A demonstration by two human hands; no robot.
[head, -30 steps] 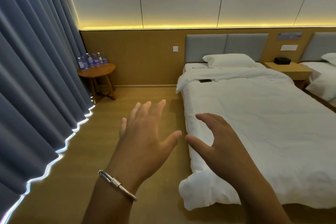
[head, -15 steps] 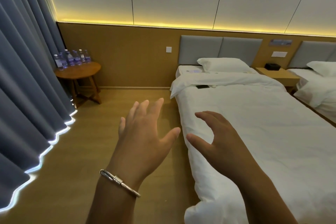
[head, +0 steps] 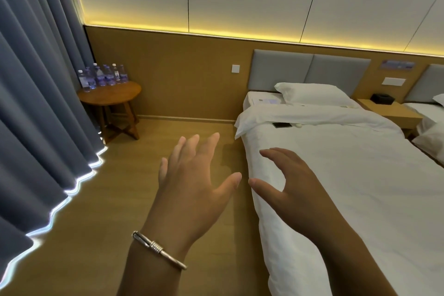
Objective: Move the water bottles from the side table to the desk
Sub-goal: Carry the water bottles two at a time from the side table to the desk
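Several clear water bottles point(head: 103, 77) with blue-purple labels stand in a row along the back of a round wooden side table point(head: 113, 96) in the far left corner, by the curtain. My left hand point(head: 192, 182), with a silver bangle on the wrist, is raised in front of me with fingers spread and holds nothing. My right hand point(head: 286, 187) floats beside it over the bed's edge, fingers loosely bent and empty. Both hands are far from the bottles. No desk is in view.
A grey curtain point(head: 36, 103) hangs along the left. A white bed point(head: 348, 175) fills the right, with a dark phone-like object point(head: 282, 125) and a pillow on it. A wooden nightstand point(head: 394, 110) with a black box stands beyond. A strip of wooden floor point(head: 120, 187) runs to the side table.
The view has drawn closer to the side table and swung, so the bottles look larger. Both hands keep the same raised, empty pose.
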